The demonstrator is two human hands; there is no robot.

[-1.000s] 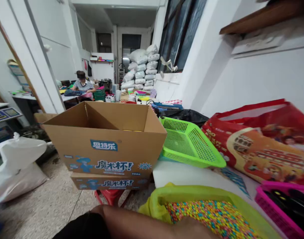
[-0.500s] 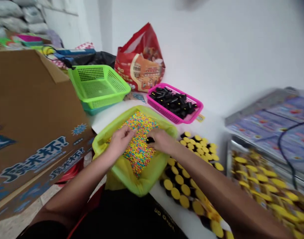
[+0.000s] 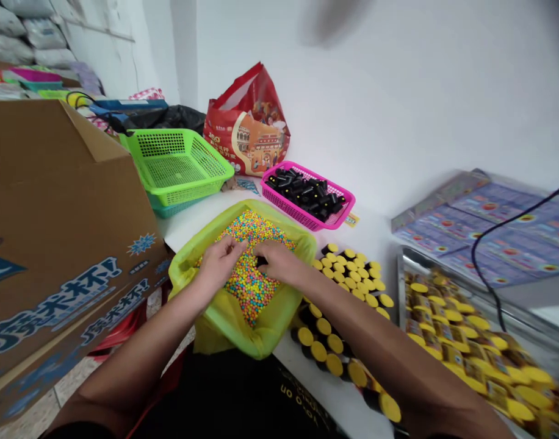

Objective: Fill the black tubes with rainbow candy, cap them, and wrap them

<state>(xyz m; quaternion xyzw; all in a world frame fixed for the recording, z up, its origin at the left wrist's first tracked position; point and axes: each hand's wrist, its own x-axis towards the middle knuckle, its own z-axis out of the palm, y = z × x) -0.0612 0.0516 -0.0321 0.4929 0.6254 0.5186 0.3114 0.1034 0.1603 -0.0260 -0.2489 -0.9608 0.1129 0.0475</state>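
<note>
The person's left hand [image 3: 219, 262] is over the small multicoloured beads [image 3: 252, 299], its thumb and forefinger drawn close together; whether anything is pinched between them cannot be told. The right hand [image 3: 277, 259] faces it, fingers and thumb clamped on a small black cup [image 3: 261, 261], mostly hidden by the hand, just above or touching the beads. The beads fill the middle of a basin [image 3: 273, 338] lined with yellow mesh cloth, which sits at the near edge of the white table [image 3: 183, 225], close to the person's lap.

To the right of the basin, along the same near edge, yellow-topped black cups [image 3: 323, 326] stand in close rows, partly covered by the right forearm. Beyond the basin, toward the far edge, a pink basket [image 3: 284, 204] holds a heap of black pieces [image 3: 307, 192]. A red bag [image 3: 247, 128] stands beside it at the far edge, near the wall. Toward the left edge, a green basket [image 3: 174, 167] rests on a teal one [image 3: 174, 209]; a printed cardboard box [image 3: 64, 195] stands just off that edge. On the far right, a metal tray [image 3: 401, 286] carries yellow-topped packs [image 3: 458, 329], with purple printed boxes [image 3: 503, 228] behind its far edge.
</note>
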